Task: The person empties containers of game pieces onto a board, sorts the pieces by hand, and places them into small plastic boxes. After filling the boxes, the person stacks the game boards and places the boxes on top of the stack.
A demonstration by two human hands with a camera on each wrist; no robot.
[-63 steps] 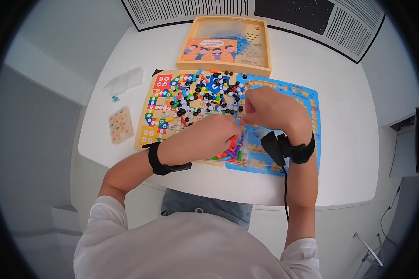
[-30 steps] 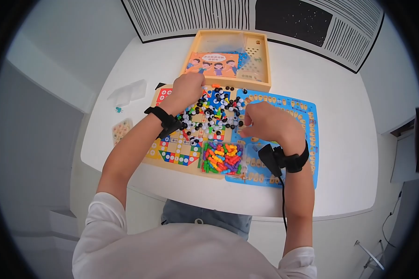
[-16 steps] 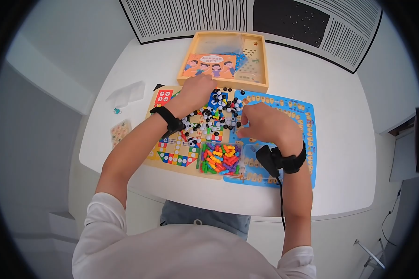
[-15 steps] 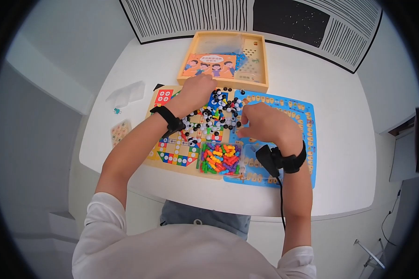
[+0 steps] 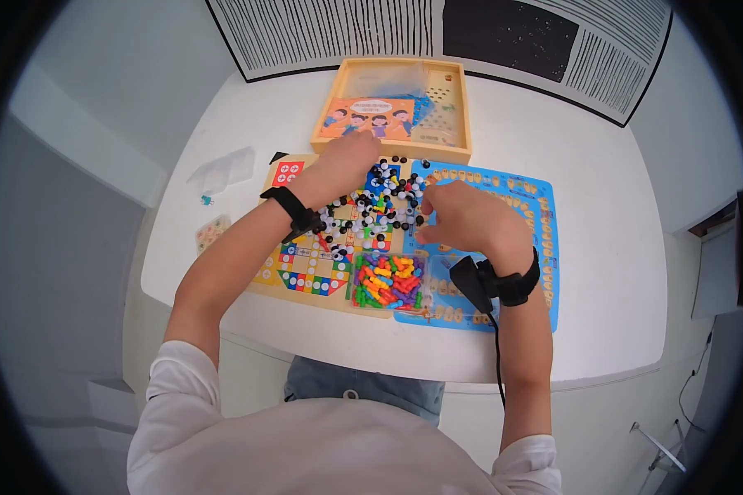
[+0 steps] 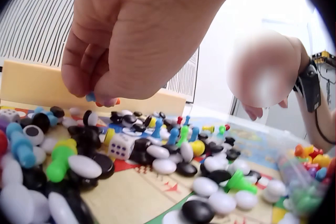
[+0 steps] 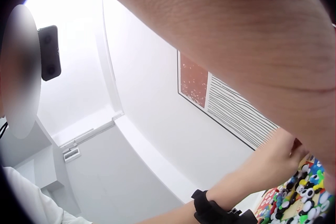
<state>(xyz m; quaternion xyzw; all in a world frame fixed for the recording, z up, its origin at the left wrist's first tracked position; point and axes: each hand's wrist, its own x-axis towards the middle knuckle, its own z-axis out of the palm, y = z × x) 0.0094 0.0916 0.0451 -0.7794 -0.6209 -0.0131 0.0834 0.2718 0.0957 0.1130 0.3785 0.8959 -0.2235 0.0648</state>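
Note:
My left hand (image 5: 348,161) reaches over the back of the ludo board (image 5: 309,262), fingers bent downward. In the left wrist view, its fingertips pinch a small blue pawn (image 6: 91,97), mostly hidden by the fingers; a bit of orange-red shows beside it. Under that hand lie black and white pieces (image 6: 210,186), coloured pawns (image 6: 61,160) and a white die (image 6: 121,146). My right hand (image 5: 475,216) hovers over the left part of the blue board (image 5: 495,318), thumb and forefinger apart with nothing visible between them. A clear plastic box (image 5: 390,282) full of coloured pawns stands nearest my body.
Behind the boards stands a wooden tray (image 5: 465,107) with an orange booklet (image 5: 363,118) inside. On the left are a clear plastic container (image 5: 223,169), a small teal item (image 5: 207,200) and a pack of round pieces (image 5: 213,233). A cable (image 5: 497,355) hangs from the right wrist.
My left hand has gone from over the plastic box to the back of the ludo board, uncovering the box's pawns. The right hand stays over the blue board.

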